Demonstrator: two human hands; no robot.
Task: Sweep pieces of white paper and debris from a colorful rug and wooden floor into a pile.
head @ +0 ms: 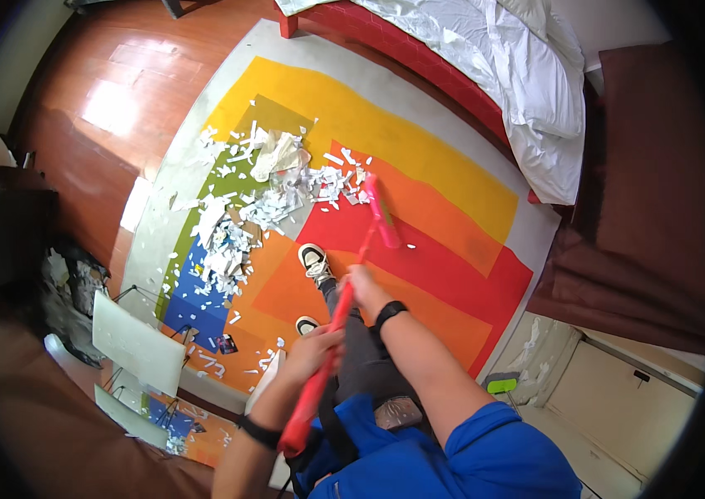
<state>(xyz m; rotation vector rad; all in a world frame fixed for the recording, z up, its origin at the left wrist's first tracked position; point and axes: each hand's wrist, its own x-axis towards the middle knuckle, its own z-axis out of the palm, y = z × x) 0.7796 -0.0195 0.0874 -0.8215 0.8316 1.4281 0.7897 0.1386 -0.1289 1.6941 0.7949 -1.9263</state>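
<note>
My left hand (315, 354) grips the upper part of a red broom handle (340, 318), near its thick end. Farther down the handle, my right hand (363, 288) is closed around it. At the handle's far end, the pink broom head (382, 212) lies over the red and orange part of a multicolored rug (452, 193). Just left of the broom head are torn white paper scraps (330, 181), some beside its upper end. More scraps spread leftward around a crumpled cream piece (280, 156) and a denser paper heap (224, 246). The bristles are blurred.
A bed with white sheets (514, 81) and a red base stands beyond the rug. White chairs (137, 343) are at lower left, near a black bag (81, 277). A green dustpan or brush (502, 385) lies at lower right, near a beige cabinet (608, 399).
</note>
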